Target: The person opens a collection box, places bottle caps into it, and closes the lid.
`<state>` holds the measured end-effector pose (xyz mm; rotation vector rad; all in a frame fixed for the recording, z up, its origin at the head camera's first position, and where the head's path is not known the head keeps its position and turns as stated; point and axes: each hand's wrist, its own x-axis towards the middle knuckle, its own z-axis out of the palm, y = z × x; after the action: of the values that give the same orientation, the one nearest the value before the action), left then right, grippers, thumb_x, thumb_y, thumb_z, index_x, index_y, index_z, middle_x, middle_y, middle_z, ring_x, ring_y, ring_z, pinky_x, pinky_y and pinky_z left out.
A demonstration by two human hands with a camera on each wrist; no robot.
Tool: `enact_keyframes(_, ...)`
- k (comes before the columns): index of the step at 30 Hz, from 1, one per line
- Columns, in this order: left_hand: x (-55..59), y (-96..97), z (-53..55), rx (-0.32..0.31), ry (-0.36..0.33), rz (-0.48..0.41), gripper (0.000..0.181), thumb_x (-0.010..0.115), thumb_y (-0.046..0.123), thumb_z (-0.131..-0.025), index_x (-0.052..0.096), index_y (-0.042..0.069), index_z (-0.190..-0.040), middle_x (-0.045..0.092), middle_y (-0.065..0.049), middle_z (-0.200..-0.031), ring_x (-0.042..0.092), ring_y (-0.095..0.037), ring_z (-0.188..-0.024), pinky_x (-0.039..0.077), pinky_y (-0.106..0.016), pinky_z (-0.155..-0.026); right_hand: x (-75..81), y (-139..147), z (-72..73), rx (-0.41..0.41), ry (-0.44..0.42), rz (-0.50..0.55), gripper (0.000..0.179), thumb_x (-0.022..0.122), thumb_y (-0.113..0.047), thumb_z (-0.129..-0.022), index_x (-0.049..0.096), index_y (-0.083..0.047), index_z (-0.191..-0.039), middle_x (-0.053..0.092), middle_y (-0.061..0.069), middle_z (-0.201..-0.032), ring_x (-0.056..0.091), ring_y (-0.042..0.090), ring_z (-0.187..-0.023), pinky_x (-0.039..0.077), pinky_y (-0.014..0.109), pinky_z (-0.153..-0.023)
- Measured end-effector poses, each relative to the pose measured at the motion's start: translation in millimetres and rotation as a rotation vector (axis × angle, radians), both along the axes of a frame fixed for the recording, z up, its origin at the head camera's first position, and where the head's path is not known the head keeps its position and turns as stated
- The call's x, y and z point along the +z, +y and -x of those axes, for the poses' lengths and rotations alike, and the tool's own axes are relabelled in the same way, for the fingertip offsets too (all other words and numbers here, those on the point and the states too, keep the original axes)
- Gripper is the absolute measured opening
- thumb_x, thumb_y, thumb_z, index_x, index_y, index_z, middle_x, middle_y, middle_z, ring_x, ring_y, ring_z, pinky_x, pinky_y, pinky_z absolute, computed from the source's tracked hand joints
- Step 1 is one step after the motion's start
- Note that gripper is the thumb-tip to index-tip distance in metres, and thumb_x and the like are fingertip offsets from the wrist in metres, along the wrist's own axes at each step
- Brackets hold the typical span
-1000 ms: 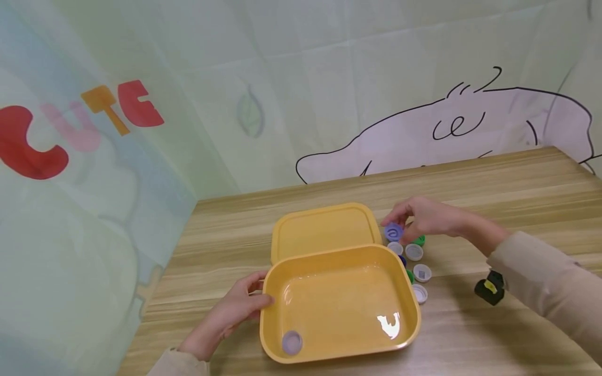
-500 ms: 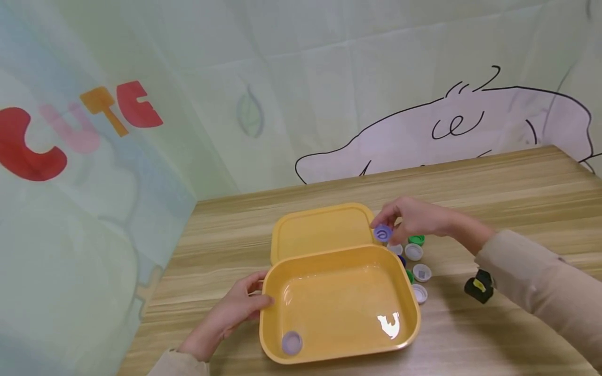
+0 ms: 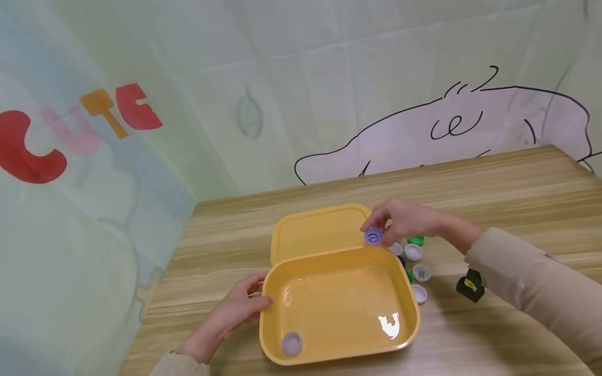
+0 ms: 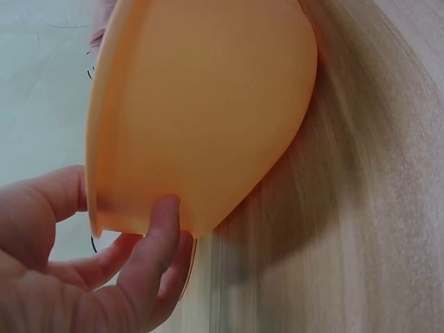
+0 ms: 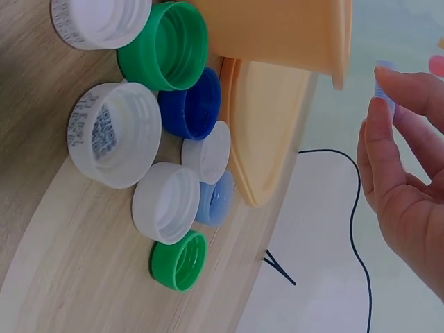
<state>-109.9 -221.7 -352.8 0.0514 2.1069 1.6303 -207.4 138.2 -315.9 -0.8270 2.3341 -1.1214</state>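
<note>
My right hand (image 3: 406,218) pinches a purple bottle cap (image 3: 373,236) between thumb and fingers, above the far rim of a yellow plastic box (image 3: 345,308). The right wrist view shows this cap edge-on in the fingertips, raised off the table. My left hand (image 3: 237,305) grips the box's left side, thumb at the rim; in the left wrist view its fingers (image 4: 164,225) touch the outer wall. Inside the box a pale cap (image 3: 292,344) lies in the near left corner. Beyond the box is a flat yellow lid (image 3: 310,235), partly covered by it.
Right of the box, several bottle caps sit on the wooden table (image 3: 226,230): white (image 5: 166,202), green (image 5: 179,260), dark blue (image 5: 190,104) and light blue (image 5: 216,199). A small black object with yellow (image 3: 470,285) appears beneath the right forearm. Printed cloth hangs behind the table.
The right hand has moved left with the purple cap, from over the group of caps to the box's far rim. The left hand and box stay in place.
</note>
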Motion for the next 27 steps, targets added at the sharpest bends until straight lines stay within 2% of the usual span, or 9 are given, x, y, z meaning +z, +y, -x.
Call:
enact_keyframes(15,-0.9,0.7,1.5,-0.014,-0.004,-0.018,0.063,0.056,0.001,-0.081,0.03,-0.01,-0.137,0.047,-0.025,-0.12,0.061,-0.023,-0.091,0.056,-0.038,-0.075,2.4,-15,0.0,0.059,0.017,0.023,0.035,0.071,0.002,-0.075,0.067,-0.002,-0.11,0.059,0.007,-0.099,0.052,0.022,-0.088,0.054,0.027,-0.074)
enact_keyframes(27,-1.6,0.6,0.2,0.002,0.001,-0.014,0.063,0.057,0.001,-0.08,0.031,-0.011,-0.136,0.048,-0.026,-0.12,0.061,-0.023,-0.09,0.056,-0.039,-0.075,6.3,-36,-0.5,0.096,0.03,0.018,0.035,0.071,0.002,-0.074,0.068,-0.003,-0.109,0.061,0.003,-0.097,0.053,0.02,-0.087,0.053,0.026,-0.074)
